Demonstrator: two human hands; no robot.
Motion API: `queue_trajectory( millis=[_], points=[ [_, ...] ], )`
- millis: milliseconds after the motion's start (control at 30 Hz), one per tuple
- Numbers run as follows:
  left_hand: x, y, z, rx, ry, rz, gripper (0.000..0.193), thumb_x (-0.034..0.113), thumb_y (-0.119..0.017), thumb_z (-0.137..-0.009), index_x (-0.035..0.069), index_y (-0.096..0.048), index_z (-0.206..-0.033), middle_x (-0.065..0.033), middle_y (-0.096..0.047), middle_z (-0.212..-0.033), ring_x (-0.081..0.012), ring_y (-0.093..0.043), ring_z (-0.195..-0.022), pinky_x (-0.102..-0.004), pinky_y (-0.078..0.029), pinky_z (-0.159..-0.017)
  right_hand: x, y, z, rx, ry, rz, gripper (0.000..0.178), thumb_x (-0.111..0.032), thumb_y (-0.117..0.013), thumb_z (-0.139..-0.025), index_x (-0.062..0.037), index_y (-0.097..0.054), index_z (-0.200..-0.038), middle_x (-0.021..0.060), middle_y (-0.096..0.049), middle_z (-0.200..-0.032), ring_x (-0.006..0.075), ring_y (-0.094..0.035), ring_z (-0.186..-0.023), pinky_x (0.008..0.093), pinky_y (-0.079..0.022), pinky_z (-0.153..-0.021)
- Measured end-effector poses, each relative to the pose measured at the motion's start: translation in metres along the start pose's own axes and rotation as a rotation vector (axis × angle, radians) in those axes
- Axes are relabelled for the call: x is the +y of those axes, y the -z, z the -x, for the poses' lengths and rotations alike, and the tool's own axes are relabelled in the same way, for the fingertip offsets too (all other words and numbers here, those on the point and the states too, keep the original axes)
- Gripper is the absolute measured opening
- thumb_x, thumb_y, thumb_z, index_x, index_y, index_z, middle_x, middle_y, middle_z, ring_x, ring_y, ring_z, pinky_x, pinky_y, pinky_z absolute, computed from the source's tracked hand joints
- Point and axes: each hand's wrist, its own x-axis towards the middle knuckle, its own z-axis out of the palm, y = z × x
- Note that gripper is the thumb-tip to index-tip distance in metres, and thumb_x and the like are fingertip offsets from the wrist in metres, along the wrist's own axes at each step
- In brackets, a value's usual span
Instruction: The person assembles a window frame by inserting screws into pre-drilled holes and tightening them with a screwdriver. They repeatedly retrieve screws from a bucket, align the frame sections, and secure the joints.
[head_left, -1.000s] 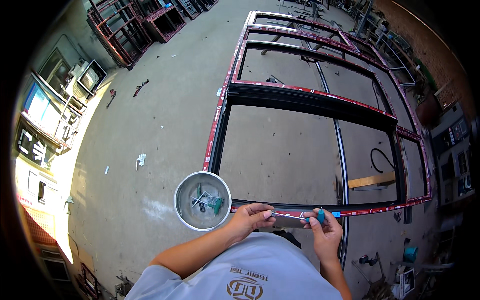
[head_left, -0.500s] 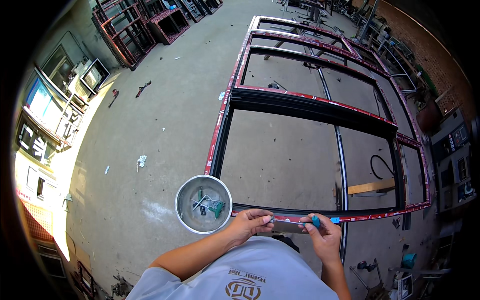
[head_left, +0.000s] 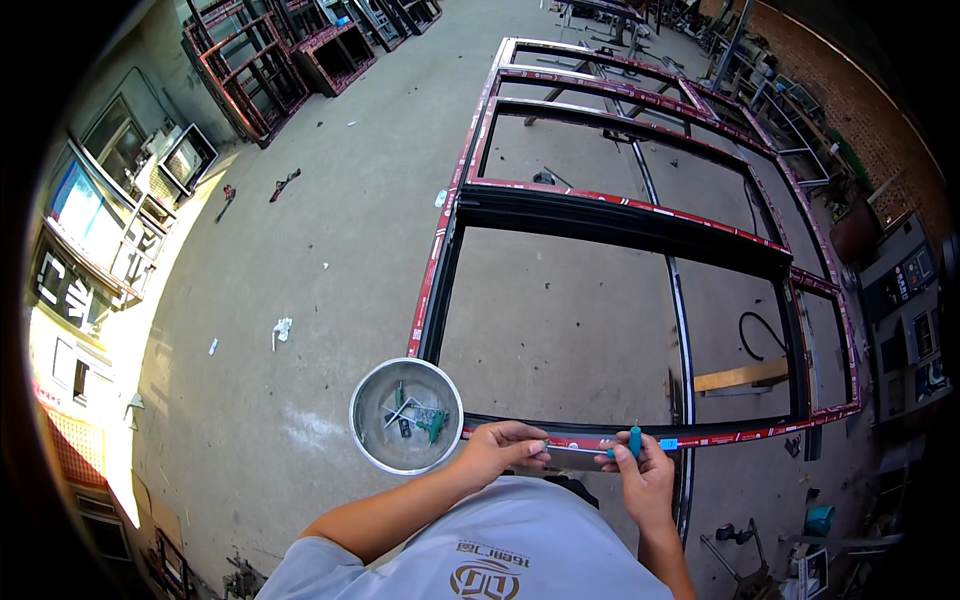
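My right hand [head_left: 648,478] is closed around the teal grip of a T-handle hex key [head_left: 635,441]. Its thin metal shaft runs left toward my left hand [head_left: 505,449], whose thumb and fingers are pinched at the far end. Whatever small piece sits between those fingertips is too tiny to make out. Both hands are in front of my body, over the near red-taped edge of a large black frame [head_left: 740,434]. Just left of my left hand, a round metal bowl [head_left: 362,446] holds green-handled pieces [head_left: 436,427] and thin pale rods.
The frame stretches away from me, with several crossbars and open bays. A wooden block [head_left: 740,376] shows through its right bay. More frames [head_left: 245,70] lean at the far left wall. A machine cabinet [head_left: 905,285] stands at right, and a teal bucket [head_left: 819,520] at lower right.
The teal grip has turned from a slant to nearly upright in my right hand. My left hand keeps its pinch at the shaft's end. The whole view has shifted slightly.
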Motion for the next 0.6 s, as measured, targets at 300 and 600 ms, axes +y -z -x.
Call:
queue_trajectory(
  millis=[300, 600],
  points=[
    [0.001, 0.004, -0.008, -0.192, -0.018, -0.424, 0.035, 0.016, -0.072, -0.099, -0.003, -0.067, -0.127, -0.0116, -0.074, -0.11, -0.0163, -0.071, -0.099, -0.03, -0.058, -0.089, -0.01, 0.009, -0.013, -0.011, 0.354, 0.902, 0.026, -0.006, -0.074, -0.089, -0.0012, -0.07, -0.115, 0.0168, -0.067, -0.097, 0.037, -0.064, -0.091, 0.0418, -0.051, -0.079],
    [-0.01, 0.013, -0.04, -0.379, -0.128, -0.759, 0.031, 0.021, -0.07, -0.1, -0.001, -0.069, -0.122, -0.0062, -0.063, -0.102, -0.0134, -0.065, -0.09, -0.0305, -0.055, -0.081, 0.003, 0.014, -0.047, -0.205, 0.403, 0.408, 0.035, -0.007, -0.066, -0.096, 0.0064, -0.065, -0.128, 0.0212, -0.071, -0.117, 0.0335, -0.067, -0.113, 0.036, -0.051, -0.098]
  ],
)
